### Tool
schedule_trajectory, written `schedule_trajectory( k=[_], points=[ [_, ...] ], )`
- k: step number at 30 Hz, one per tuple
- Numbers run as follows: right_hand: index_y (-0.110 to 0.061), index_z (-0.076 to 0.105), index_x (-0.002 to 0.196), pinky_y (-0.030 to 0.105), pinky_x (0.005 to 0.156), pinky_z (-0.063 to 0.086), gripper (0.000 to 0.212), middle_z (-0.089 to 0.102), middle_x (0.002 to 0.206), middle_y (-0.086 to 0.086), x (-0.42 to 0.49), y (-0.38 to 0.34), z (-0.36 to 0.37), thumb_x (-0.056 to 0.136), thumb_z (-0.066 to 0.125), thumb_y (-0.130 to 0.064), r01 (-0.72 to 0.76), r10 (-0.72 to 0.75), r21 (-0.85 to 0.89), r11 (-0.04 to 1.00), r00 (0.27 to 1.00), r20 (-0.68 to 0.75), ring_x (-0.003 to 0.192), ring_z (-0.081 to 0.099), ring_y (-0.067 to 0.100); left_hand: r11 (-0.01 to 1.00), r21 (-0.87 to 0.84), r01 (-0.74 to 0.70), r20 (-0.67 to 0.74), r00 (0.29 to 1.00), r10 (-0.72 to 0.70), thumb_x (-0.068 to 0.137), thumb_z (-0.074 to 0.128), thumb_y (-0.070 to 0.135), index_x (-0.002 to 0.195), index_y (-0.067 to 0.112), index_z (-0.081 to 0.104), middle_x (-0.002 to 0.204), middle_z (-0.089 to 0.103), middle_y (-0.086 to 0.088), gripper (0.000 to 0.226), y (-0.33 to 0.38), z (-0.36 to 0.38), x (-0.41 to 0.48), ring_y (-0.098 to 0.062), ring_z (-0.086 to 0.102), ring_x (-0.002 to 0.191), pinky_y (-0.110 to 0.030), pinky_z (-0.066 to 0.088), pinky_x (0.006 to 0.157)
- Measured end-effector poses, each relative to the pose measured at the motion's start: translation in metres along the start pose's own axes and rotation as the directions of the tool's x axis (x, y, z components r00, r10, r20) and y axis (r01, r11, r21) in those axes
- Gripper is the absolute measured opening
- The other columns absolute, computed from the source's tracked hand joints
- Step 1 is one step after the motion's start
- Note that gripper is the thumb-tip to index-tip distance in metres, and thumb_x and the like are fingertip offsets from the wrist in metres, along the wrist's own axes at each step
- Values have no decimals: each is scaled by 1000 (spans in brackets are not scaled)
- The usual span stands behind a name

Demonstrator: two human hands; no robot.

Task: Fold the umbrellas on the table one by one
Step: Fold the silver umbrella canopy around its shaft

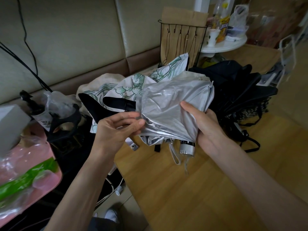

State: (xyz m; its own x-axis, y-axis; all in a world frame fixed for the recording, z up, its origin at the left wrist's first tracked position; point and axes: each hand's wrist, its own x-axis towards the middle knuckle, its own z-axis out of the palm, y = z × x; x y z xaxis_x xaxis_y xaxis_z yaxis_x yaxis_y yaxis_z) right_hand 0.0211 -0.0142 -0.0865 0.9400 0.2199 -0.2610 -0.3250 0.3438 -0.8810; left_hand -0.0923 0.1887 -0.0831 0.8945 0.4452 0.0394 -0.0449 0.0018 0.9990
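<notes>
The silver umbrella [173, 104] is in the middle of the frame, held in the air above the near edge of the wooden tabletop [183, 189]. Its canopy is collapsed but loose and billowy. It looks light. The cloth is thin, glossy and probably slippery, so it is likely to slide out of a fold unless it is pinned. The ribs underneath are stiff and could bend if forced. The best holds seem to be the bunched cloth just above the silver handle [187, 148], to anchor it, and a panel edge between ribs, to pleat it. The wrist strap [175, 155] dangles beside the handle.

The right hand [205, 127] comes in from the lower right. It grips the gathered canopy near the handle end, palm inward, with the thumb laid over the top. The left hand [116, 129] comes in from the lower left with the wrist bent. Its fingers [133, 124] are curled narrow and pinch the canopy's left edge.

Behind, a floral umbrella [133, 85] and a black umbrella [236, 84] lie unfolded in a heap.
</notes>
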Motion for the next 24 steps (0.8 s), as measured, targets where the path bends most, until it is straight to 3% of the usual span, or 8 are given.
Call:
schedule_trajectory(
  k=[4,10,15,20,24],
  points=[
    [-14,71,125,45,94,63,48,81,107,4,1,1,-1,82,90,-22,-11,11,11,1000,1000,3,99,79,23,998,63,0,-10,1000,1,81,86,0,109,11,75,100,77,-8,32,-3,5,0,-27,79,81,-27,62,71],
    [-11,73,120,41,91,63,41,82,106,5,1,3,1,83,89,-20,-7,7,2,1000,1000,19,98,79,22,996,84,2,-4,1000,-2,85,83,-2,113,5,67,94,77,-15,33,-4,14,1,-27,79,73,-25,57,53],
    [-11,73,120,38,90,63,38,81,107,5,-1,7,3,86,87,-18,20,-19,-23,1000,999,50,101,79,21,986,158,-52,-71,995,64,87,82,-1,103,6,68,84,76,-12,22,-9,15,3,-19,74,60,-23,52,45],
    [-13,75,117,39,96,61,32,81,108,4,-2,8,5,87,85,-17,39,-36,-37,999,997,71,102,78,20,983,157,-93,-93,990,108,83,79,-12,88,4,75,78,79,-3,17,-13,12,3,-17,77,68,-20,59,61],
    [-11,75,118,41,101,59,32,81,109,4,0,8,3,88,85,-17,51,-48,-47,998,996,69,104,78,19,999,31,-33,-68,997,35,81,81,-10,94,4,77,82,80,-10,19,-11,9,1,-20,79,72,-21,60,68]
  ],
)
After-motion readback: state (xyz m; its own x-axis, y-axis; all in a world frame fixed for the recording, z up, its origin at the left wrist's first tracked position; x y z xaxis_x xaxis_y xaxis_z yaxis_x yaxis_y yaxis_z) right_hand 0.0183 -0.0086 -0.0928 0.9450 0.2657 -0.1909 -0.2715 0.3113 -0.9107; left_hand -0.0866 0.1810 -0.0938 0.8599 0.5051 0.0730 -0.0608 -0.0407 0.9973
